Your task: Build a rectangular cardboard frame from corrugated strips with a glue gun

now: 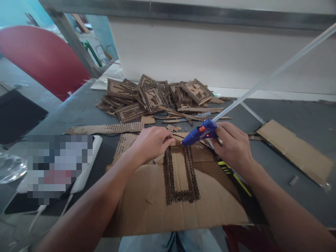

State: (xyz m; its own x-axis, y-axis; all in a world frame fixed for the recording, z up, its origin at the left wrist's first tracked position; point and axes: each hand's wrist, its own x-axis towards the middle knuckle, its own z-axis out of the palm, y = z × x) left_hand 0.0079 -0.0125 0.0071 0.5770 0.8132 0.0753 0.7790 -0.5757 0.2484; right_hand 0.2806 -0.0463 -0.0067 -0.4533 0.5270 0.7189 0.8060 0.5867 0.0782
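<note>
My right hand is wrapped round a blue hot glue gun. A long clear glue stick sticks out of its back, and a small red light glows on its side. The nozzle points down-left at the upper end of a rectangular cardboard panel, which has corrugated strips edging its sides and lower end. At the panel's upper left corner, my left hand is closed, thumb and fingers pinched on it; the fingertips are partly hidden. Beneath lies a large cardboard sheet.
Edged cardboard panels are piled at the back, with loose strips in front. A black-and-yellow handled tool lies under my right forearm. A cardboard piece is at right. On the left are a blurred-out device with cables and a red chair.
</note>
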